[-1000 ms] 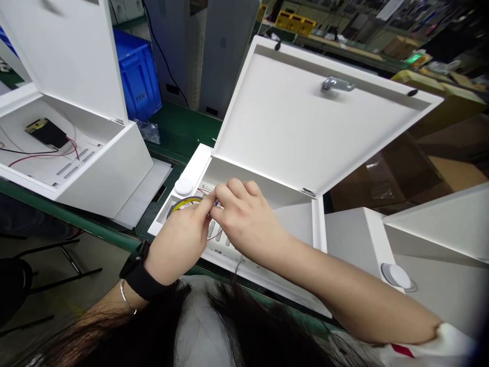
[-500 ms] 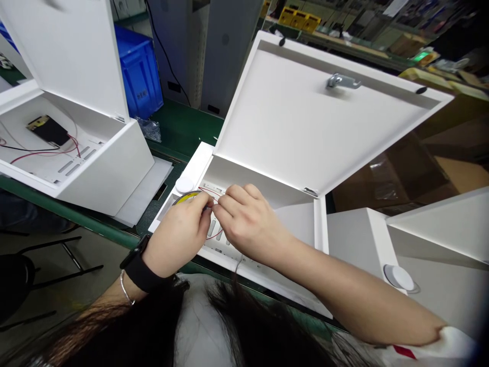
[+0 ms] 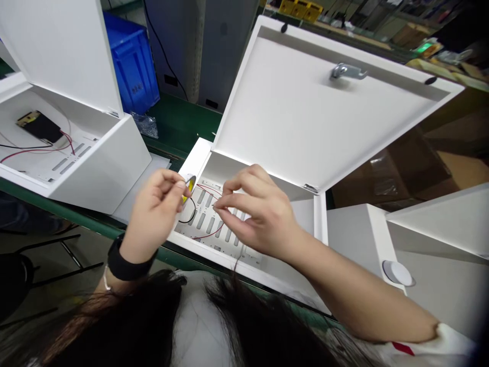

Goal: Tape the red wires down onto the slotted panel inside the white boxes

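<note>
My left hand pinches a small roll of tape with a yellow core, over the left end of an open white metal box. Across from it my right hand hovers above the box's slotted bottom, thumb and forefinger pressed together; what they hold, if anything, is too small to name. Thin red wires and a black wire lie inside the box beneath my hands. The box's lid stands raised and carries a metal cam latch.
To the left stands another open white box holding a black wired module. A blue crate is behind it on the green bench. At the right is a further white box, with cardboard boxes behind.
My hands, close together at the tape half a second ago, have moved apart. My left hand has shifted left with the roll, now turned on edge. The view has shifted slightly.
</note>
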The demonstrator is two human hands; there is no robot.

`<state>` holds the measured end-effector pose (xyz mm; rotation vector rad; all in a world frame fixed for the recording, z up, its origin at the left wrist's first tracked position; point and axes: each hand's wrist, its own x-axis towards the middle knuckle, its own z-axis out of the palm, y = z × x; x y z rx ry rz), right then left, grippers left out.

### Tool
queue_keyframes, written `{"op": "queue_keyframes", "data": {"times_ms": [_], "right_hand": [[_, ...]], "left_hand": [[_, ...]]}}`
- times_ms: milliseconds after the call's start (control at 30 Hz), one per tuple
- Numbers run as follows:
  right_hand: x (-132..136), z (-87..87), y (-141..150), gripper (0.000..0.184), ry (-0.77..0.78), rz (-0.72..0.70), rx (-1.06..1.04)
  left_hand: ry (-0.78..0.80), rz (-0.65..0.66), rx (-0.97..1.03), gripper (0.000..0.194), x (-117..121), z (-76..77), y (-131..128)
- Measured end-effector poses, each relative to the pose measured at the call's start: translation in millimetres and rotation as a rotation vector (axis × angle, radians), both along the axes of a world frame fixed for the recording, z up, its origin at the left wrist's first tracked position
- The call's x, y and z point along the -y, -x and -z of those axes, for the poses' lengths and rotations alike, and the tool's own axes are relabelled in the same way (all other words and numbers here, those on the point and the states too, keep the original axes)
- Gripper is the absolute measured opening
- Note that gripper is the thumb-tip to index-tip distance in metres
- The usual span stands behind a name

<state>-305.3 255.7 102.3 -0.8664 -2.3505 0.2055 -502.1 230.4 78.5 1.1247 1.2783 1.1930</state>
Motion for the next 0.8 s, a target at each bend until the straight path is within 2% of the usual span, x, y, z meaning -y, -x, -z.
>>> {"op": "queue_keyframes", "data": {"times_ms": [33,100,233,267,333,400,433,533,600,700,800], "right_hand": [[-6.2,9.7,-2.2,0.014,0.095,0.053,-0.065],[-21.2,40.3,-6.8,0.010,0.334,0.215,-0.152],[-48.3,120.6,-18.9,0.007,0.878,0.501,-0.167],[-51.7,138.7,-22.4,0.011,0.965,0.541,-0.197],[-52.9,169.6,-28.3,0.034,1.080,0.555,-0.258],[-48.6,195.0,-30.8,0.055,1.143,0.517,-0.248],[-45.3,206.6,-30.4,0.054,1.154,0.500,-0.204],[-36.4,239.5,-24.9,0.020,1.116,0.558,-0.033],[-33.9,258.9,-22.2,0.007,1.082,0.636,0.039],[-34.7,281.5,-26.7,0.006,1.092,0.719,0.055],[-36.5,296.7,-39.4,0.007,1.190,0.745,-0.046]], "left_hand": [[0.005,-0.033,0.086,0.013,-0.9,0.4,3.0],[0.014,-0.010,0.232,0.018,-0.6,1.5,6.8],[0.026,0.049,0.325,0.030,5.6,7.2,6.4],[0.036,0.054,0.327,0.030,7.2,9.3,5.9],[0.065,0.061,0.325,0.031,9.7,14.3,5.4],[0.083,0.065,0.324,0.030,10.9,19.4,5.3],[0.088,0.069,0.325,0.031,11.2,21.7,5.2],[0.101,0.075,0.321,0.031,11.7,26.5,4.5],[0.113,0.072,0.314,0.031,12.0,27.6,4.2],[0.120,0.072,0.307,0.030,12.6,27.7,5.1],[0.119,0.067,0.305,0.029,12.5,28.5,6.3]]}}
